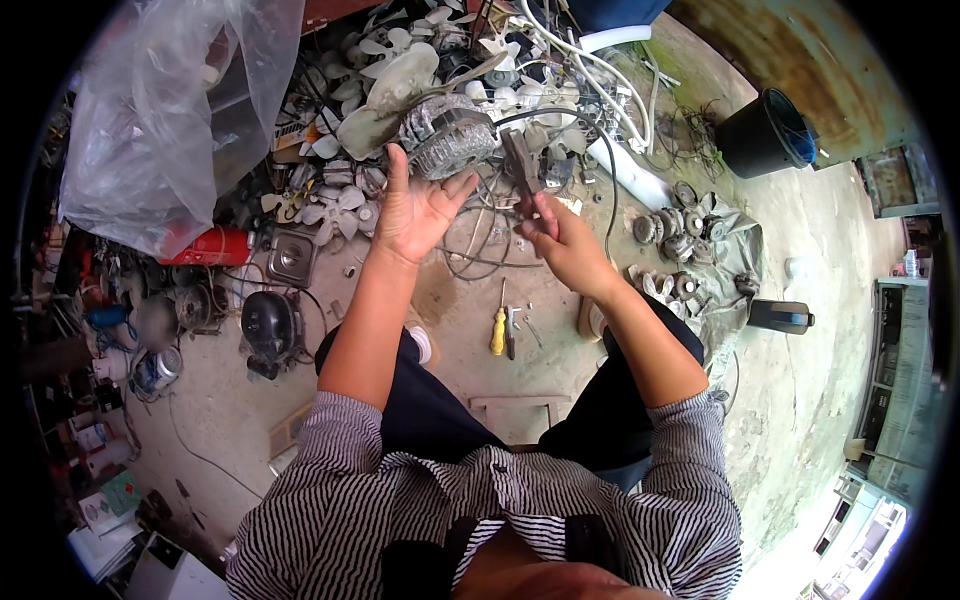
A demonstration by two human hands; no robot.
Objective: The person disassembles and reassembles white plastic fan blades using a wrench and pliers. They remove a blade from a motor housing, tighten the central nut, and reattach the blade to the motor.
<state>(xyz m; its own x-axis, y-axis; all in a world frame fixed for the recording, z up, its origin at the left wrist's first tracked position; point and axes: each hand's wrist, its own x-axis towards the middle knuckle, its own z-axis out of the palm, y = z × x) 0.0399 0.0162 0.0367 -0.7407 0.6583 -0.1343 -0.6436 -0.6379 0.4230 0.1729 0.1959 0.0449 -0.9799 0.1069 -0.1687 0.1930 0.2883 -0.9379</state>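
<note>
My left hand (415, 220) is open, palm up, thumb raised and fingers apart, just below a dusty metal motor (450, 140) with a black cable; I cannot tell if the fingertips touch it. My right hand (555, 240) is closed on the reddish handle of a hammer (522, 162), its dark head raised beside the motor. A grey blade (385, 105) lies behind the motor. Loose cables (485, 255) lie under my hands. A yellow-handled screwdriver (498, 330) and a dark-handled tool (510, 335) lie on the concrete floor (470, 380) between my feet.
Fan blades (330, 210) and scrap fill the back. Plastic sheeting (170, 120) and a red cylinder (210, 245) are left, with a black compressor (270, 330). Right are a black bucket (760, 135), a white pipe (625, 175), metal parts on a tarp (730, 270) and a dark oblong object (778, 315).
</note>
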